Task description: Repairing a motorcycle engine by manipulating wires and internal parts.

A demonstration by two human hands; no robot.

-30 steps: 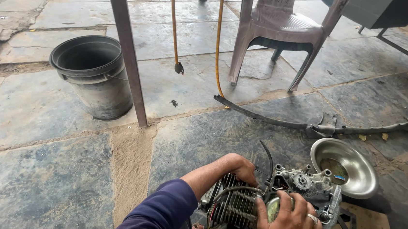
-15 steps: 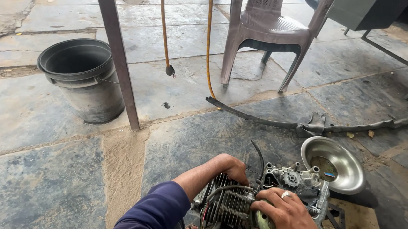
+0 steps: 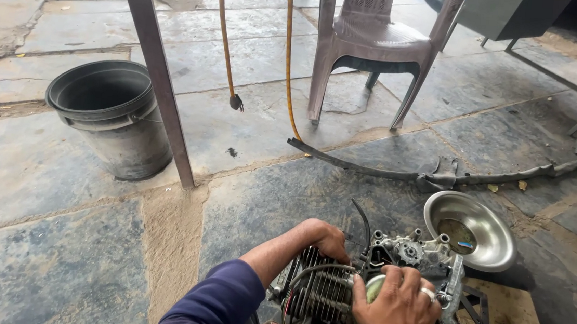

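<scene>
A small finned metal engine (image 3: 333, 292) stands on the stone floor at the bottom of the head view, with a grey cylinder head (image 3: 415, 255) on its right side. My left hand (image 3: 324, 237) reaches over the far side of the fins and grips the engine there; a dark blue sleeve covers that arm. My right hand (image 3: 396, 314), with a ring on one finger, is closed over a pale green rounded part (image 3: 373, 286) on the near side of the engine. A thin black cable (image 3: 365, 219) curves up from the engine.
A steel bowl (image 3: 472, 231) with a little dirty liquid sits just right of the engine. A grey bucket (image 3: 110, 114) stands at left beside a slanted metal post (image 3: 161, 83). A plastic chair (image 3: 373, 42), hanging orange hoses (image 3: 226, 40) and a curved metal bar (image 3: 438, 174) lie beyond.
The view has shifted slightly, so the bucket and chair sit a little higher and to the left. Both hands keep their hold on the engine with little movement.
</scene>
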